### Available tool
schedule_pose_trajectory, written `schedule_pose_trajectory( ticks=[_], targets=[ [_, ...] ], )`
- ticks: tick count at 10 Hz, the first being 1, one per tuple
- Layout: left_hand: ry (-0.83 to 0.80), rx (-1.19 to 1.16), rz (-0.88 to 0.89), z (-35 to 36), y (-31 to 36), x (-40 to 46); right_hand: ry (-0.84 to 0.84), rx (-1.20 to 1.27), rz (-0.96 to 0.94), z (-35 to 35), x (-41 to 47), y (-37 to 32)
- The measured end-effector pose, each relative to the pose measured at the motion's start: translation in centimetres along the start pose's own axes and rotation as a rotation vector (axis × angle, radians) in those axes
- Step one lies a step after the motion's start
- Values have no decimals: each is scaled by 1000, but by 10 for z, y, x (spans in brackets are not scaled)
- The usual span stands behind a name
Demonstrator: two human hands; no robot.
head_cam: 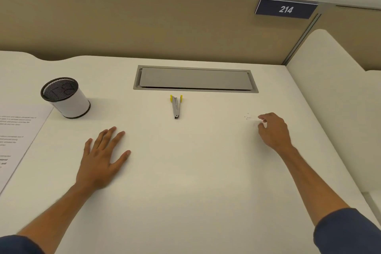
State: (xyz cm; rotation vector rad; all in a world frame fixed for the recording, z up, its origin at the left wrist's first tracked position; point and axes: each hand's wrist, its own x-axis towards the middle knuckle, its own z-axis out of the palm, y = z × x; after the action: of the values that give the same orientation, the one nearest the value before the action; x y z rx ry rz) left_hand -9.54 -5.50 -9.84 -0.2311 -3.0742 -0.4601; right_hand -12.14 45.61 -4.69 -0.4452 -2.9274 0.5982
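A small grey stapler point(176, 107) with yellow ends lies on the white desk point(185, 171), just in front of the grey cable hatch. My left hand point(101, 159) rests flat on the desk with fingers spread, holding nothing. My right hand point(273, 130) hovers low at the right with fingers loosely curled. Beside its fingertips lie tiny specks, possibly loose staples point(248, 117). I cannot make out anything held in the right hand.
A white pen cup point(69, 101) with a black mesh rim stands at the left. A printed sheet point(14, 138) lies at the left edge. The grey cable hatch point(195, 79) sits at the back. A white side partition point(329, 99) rises at the right, under sign 214 point(286, 9).
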Motion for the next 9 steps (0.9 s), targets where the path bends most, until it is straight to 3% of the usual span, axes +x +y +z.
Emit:
schedule_pose_trajectory(
  ticks=[2,5,9],
  targets=[
    [0,3,0,-1,0,0,-118,-210,9,3,5,5],
    [4,6,5,0,0,0,-72,-196,-138,15,7,-2],
    [16,-3,6,0,0,0,84,146,52,18,21,-7]
  ],
)
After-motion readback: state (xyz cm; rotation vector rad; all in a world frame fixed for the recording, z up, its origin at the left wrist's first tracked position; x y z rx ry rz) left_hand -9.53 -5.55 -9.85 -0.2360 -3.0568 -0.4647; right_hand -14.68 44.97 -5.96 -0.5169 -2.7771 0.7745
